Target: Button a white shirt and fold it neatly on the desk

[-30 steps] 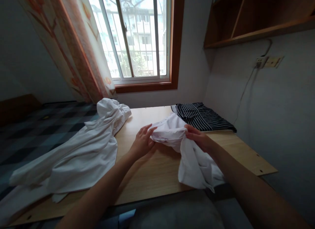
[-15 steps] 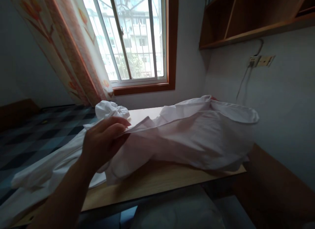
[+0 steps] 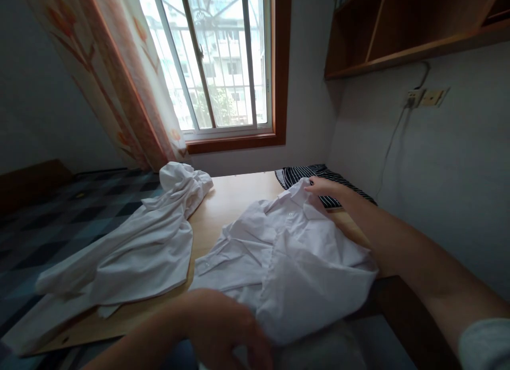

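Note:
A white button-up shirt lies rumpled across the table, its collar pointing away from me and its lower part hanging over the near edge. My right hand reaches across from the right and pinches the collar. At the bottom of the view my left hand is curled at the shirt's near left end. A bit of white cloth shows by its bent fingers, whose tips are blurred and partly cut off by the frame. To the left, a second white garment with long sleeves is spread out loosely.
The wooden table stands against a dark checked bedspread. A black and white striped cloth sits at its far right corner. Shelves overhang on the right, above a socket with a cable. A window and curtain are behind.
The shirt has come down from the air onto the table, uncovering the striped cloth. My left hand has moved down toward me. My right hand, mostly hidden before, now shows at the collar.

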A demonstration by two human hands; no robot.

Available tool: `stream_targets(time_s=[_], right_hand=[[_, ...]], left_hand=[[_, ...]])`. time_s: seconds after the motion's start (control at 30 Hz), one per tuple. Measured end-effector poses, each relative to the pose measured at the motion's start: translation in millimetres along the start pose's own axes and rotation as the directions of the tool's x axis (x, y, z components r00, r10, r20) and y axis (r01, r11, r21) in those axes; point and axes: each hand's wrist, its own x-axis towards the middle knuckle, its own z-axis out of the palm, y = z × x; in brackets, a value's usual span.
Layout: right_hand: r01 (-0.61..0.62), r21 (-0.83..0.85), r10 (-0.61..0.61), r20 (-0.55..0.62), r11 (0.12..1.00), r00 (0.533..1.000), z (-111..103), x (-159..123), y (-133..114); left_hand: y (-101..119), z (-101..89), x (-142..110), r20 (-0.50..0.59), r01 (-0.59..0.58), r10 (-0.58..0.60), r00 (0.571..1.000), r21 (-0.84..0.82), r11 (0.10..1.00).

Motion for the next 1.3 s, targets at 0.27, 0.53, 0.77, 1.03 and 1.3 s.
stream_targets(time_s=[0.27, 0.53, 0.77, 1.03, 1.3], right_hand=[[0.021, -0.644, -0.231, -0.243, 0.764, 0.942, 66, -46, -35], [0.121, -0.439, -0.221, -0.185, 0.89, 0.958, 97, -26, -17], [0.121, -0.393, -0.175, -0.105, 0.912, 0.979, 107, -21, -15], [0.463, 0.048, -0.461, -0.052, 0.885, 0.886, 140, -40, -29], [0.458, 0.304, -0.459, -0.073, 0.835, 0.885, 147, -44, -23]], left_hand=[[-78, -97.7, 70, -0.816, 0.486, 0.057, 0.575, 0.397, 0.779], [-160, -108.9, 94, -0.749, 0.564, -0.092, 0.656, 0.406, 0.719], [-137, -59.2, 65, -0.773, 0.698, -0.247, 0.584, 0.324, 0.638], [-105, -75.2, 38, -0.943, 0.779, -0.142, 0.301, 0.158, 0.606], [-161, -107.3, 54, -0.928, 0.243, -0.121, 0.353, -0.034, 0.969]])
